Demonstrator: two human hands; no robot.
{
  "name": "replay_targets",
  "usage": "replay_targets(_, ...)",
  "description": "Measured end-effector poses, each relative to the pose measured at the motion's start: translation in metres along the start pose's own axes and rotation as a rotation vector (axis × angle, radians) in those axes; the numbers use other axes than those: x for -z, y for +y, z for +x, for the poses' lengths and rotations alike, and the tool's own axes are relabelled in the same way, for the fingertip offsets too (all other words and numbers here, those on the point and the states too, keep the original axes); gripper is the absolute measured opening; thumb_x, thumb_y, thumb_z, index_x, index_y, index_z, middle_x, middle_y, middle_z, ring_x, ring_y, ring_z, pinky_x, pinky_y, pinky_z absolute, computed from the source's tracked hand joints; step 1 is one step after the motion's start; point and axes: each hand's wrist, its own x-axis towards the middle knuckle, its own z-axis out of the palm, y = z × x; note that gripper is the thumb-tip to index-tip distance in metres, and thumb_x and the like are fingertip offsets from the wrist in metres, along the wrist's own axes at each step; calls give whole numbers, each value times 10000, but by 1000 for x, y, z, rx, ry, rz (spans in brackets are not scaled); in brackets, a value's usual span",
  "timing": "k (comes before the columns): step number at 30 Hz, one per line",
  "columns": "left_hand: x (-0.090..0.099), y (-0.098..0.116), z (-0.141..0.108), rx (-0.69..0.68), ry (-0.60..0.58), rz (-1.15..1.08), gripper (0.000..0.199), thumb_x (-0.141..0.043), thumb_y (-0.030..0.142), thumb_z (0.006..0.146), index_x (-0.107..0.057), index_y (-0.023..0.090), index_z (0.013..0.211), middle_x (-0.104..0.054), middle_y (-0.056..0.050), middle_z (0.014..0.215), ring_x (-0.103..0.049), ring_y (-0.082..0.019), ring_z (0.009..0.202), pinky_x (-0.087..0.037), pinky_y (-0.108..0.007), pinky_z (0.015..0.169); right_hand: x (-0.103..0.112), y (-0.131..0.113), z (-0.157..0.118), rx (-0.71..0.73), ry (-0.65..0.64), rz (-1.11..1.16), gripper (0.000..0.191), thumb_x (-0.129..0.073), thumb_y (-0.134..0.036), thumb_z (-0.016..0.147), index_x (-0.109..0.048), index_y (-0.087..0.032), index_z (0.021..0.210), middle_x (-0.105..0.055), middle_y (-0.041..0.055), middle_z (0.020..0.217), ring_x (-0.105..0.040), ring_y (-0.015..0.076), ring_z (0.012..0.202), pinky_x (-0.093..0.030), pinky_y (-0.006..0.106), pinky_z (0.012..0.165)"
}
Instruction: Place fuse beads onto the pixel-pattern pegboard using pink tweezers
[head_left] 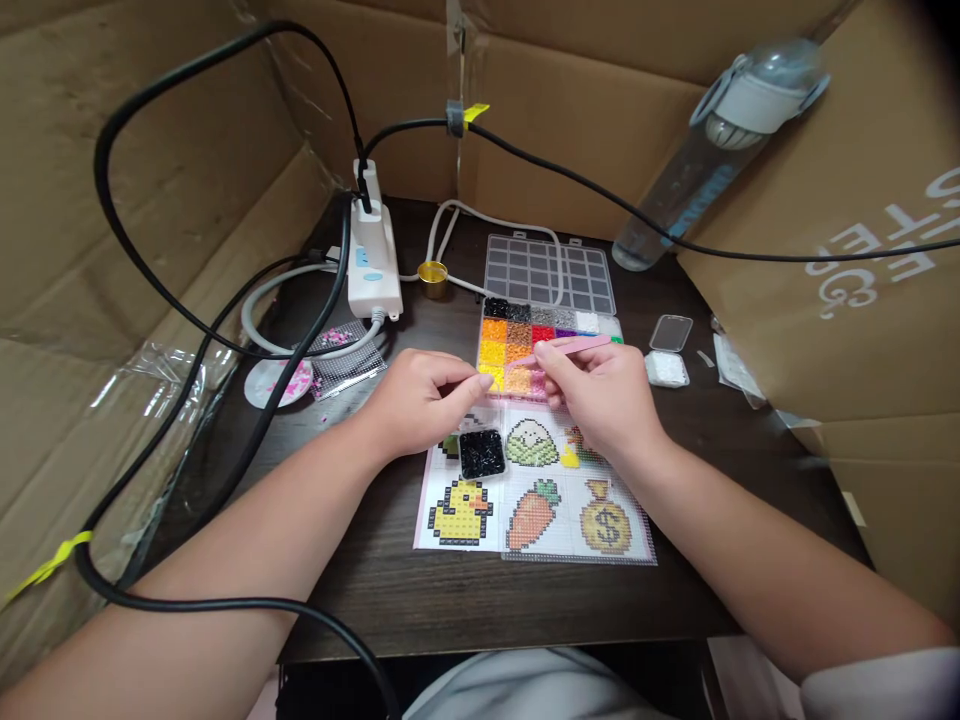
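Observation:
Pink tweezers (581,347) are pinched in my right hand (600,390), their tips pointing left over the bead box (517,340), which has compartments of black, orange, yellow, red and other beads. My left hand (424,400) rests at the box's front left corner, thumb and forefinger close together; whether anything is between them is too small to tell. Below it, a small square container of black beads (482,455) stands on the pattern sheet (570,485), which shows a yellow duck, a carrot and a money bag. Small yellow pieces (570,457) lie near my right wrist.
A power strip (373,260) with black cables stands at the back left. Behind the box are a gold cup (433,280) and the open lid (551,275). A bottle (720,160) leans at the right, and a white bead container (666,368) sits nearer. Cardboard walls surround the table.

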Motion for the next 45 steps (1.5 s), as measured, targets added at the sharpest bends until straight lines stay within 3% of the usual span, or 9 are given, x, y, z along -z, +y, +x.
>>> replay_targets(4,0,0,1,14,2,10,401,-515,337,886,-613,128,559,-496,2,529,-426,-86,533,-306,-246,530,18,-4,-2,33,23,18,247,-704,-380,801,-731,-140,750,-593,9,548,-508,85,458,-427,228,429)
replay_targets(8,1,1,1,24,3,0,407,-515,340,884,-565,133,537,-453,15,520,-410,-81,527,-304,-244,529,51,-8,-14,132,12,-71,184,-706,-351,808,-757,-174,798,-654,26,627,-542,104,499,-452,244,459)
replay_targets(14,2,2,2,39,-11,-8,384,-520,342,877,-586,139,558,-492,12,537,-443,-82,532,-321,-238,525,84,13,-46,115,-147,-170,104,-672,-250,835,-769,-215,849,-748,39,832,-590,102,539,-488,237,489)
replay_targets(18,3,3,3,61,-17,-3,364,-520,365,875,-643,148,609,-561,1,573,-495,-95,557,-356,-231,535,82,25,-50,138,-164,-138,108,-666,-224,824,-766,-197,793,-751,51,820,-665,148,668,-525,244,542)
replay_targets(24,3,4,4,52,2,8,348,-534,380,867,-667,162,631,-623,-11,609,-533,-106,570,-383,-223,544,81,25,-48,129,-144,-141,114,-669,-223,821,-770,-205,772,-749,41,808,-655,140,624,-532,258,542)
replay_targets(45,3,4,3,67,-22,15,384,-517,393,872,-635,159,591,-542,-6,555,-463,-106,546,-344,-236,527,78,24,-49,113,-169,-181,142,-658,-257,836,-779,-201,789,-757,57,852,-617,126,577,-465,242,469)
